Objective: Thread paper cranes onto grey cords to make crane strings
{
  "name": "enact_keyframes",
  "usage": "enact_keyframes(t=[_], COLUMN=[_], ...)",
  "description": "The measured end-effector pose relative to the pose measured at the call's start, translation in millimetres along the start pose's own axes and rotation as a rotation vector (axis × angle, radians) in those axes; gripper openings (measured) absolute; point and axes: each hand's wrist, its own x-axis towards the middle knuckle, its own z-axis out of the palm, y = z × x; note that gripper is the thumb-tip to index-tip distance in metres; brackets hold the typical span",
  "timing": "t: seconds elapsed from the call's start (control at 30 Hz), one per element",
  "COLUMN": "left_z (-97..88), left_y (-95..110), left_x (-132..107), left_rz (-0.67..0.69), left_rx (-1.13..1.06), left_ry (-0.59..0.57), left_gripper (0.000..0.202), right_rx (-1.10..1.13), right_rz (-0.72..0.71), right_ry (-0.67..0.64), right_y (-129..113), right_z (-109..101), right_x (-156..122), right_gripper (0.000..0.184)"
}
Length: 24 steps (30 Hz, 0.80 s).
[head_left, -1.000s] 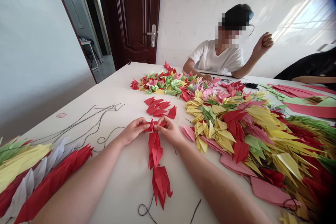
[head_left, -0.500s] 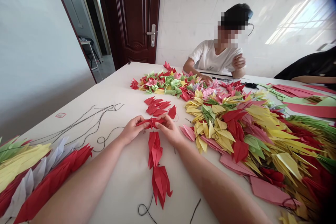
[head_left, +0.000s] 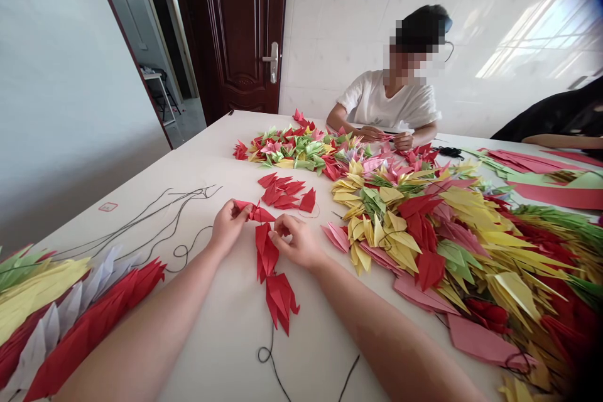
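Observation:
My left hand (head_left: 229, 225) pinches one wing of a folded red paper crane (head_left: 257, 214) above the white table. My right hand (head_left: 296, 241) is bunched at the crane's other side, its fingertips close to the thread beneath it. Below the hands, a strand of red paper cranes (head_left: 267, 252) hangs along the tabletop, ending in a black thread (head_left: 266, 355). A small group of loose red cranes (head_left: 282, 193) lies just beyond my hands. The thread's path through the held crane is hidden by my fingers.
Heaps of mixed paper cranes (head_left: 424, 226) cover the table's right side. Finished strands (head_left: 80, 320) lie at lower left, with loose dark threads (head_left: 174, 226) beside them. A person in a white T-shirt (head_left: 391, 100) sits across the table, handling paper.
My left hand has moved left, turning the held crane, and the red strand has shifted up and left. The co-worker's raised hand has dropped to the table.

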Motion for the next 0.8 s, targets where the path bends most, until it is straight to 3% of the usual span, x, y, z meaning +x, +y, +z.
enact_keyframes(t=[0.23, 0.8], left_z=[0.3, 0.0], left_y=[-3.7, -5.4], left_x=[1.3, 1.6], left_rz=[0.030, 0.047], left_rx=[0.061, 0.102], left_ry=[-0.049, -0.054], left_gripper=[0.029, 0.027], right_rx=[-0.066, -0.044], right_rz=[-0.006, 0.054], right_ry=[-0.149, -0.173], right_y=[2.6, 3.1], right_z=[3.3, 4.4], right_x=[0.2, 1.5], right_gripper=[0.017, 0.024])
